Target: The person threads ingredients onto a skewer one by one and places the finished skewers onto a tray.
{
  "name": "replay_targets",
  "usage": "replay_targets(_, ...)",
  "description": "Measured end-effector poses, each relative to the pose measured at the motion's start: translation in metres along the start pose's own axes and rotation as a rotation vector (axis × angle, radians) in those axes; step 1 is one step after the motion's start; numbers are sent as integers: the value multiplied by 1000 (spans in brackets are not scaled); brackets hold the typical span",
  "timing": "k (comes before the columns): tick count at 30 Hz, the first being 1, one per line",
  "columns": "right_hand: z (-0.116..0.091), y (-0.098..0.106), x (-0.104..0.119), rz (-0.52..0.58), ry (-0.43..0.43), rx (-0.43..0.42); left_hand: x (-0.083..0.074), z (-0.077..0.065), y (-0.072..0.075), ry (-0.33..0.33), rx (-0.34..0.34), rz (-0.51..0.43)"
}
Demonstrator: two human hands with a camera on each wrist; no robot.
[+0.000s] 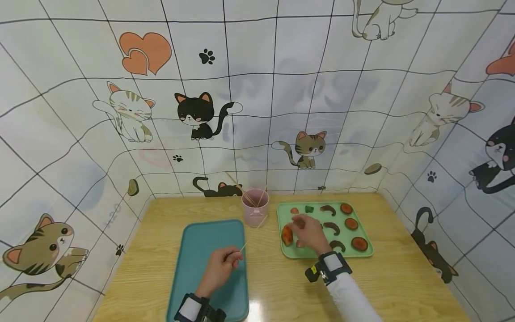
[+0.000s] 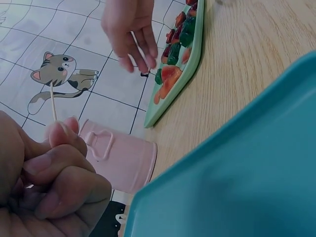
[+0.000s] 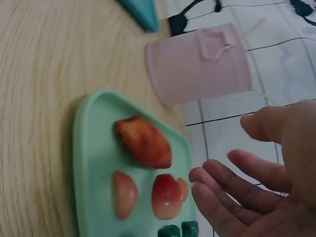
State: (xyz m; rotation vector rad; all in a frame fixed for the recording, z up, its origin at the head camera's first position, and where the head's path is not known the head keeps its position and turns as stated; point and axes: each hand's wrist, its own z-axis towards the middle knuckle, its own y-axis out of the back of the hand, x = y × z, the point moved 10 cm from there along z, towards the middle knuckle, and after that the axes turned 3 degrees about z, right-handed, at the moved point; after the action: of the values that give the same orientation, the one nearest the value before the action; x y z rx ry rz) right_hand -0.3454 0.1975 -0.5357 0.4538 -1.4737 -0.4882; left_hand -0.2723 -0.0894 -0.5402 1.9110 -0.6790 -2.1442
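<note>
While the left hand (image 1: 220,268) pinches one thin wooden skewer (image 2: 53,101) between thumb and forefinger, its other fingers curled in, the right hand (image 1: 309,232) is over the left part of the green tray (image 1: 284,214). Its fingers are loosely bent and well spread from the thumb, with nothing held. Below it in the tray lie the orange-brown roasted wing (image 3: 143,142) and a red-pink piece (image 3: 167,197). The pink bucket (image 1: 255,214) with more skewers stands behind, between this tray and the blue tray (image 1: 213,237). The skewer is held near one end, so I judge that a push on its free tip could turn it. Because the small pieces lie close together, a careless fingertip could also shift a neighbour or let a smooth one slip.
</note>
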Motion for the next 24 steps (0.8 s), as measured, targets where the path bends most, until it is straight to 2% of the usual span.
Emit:
replay_targets(8,9,-19,-14,-167,31,-15,6,-1,1,-3,6,-2)
replay_targets(13,8,-26,-16,-245,41,-43,12,-2,-1,19,21,23)
replay_targets(19,11,-31,-17,-256,37,-30,15,-3,-1,36,16,11)
replay_targets(24,18,-36,-24,-217,5,10,17,-3,0,54,1,-2)
